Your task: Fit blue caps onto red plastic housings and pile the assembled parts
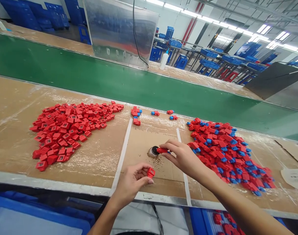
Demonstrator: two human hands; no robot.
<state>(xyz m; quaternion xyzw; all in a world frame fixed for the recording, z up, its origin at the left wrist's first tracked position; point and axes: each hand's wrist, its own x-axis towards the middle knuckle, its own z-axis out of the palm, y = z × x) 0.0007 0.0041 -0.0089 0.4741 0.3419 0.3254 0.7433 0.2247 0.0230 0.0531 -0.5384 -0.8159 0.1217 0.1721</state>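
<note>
My left hand [133, 181] is closed around a small red plastic block [151, 172] with a square opening, held over the cardboard near the table's front edge. Between the fingertips of my right hand [179, 153] is a red-and-blue plastic piece [163, 150]. Its red end reaches the black top of a small round container [154, 150], touching or just above it; I cannot tell which. Brown crumbs [158, 162] lie scattered around that container. Part of the piece's blue end is hidden by my right fingers.
Left is a heap of red blocks [63, 127]; right, a heap of red-and-blue pieces [219, 150]. Several loose pieces [155, 113] lie at the back. Beyond runs a green belt [114, 83], with a metal panel [121, 32] and a white bottle [164, 60]. Blue bins [41, 212] stand below the front edge.
</note>
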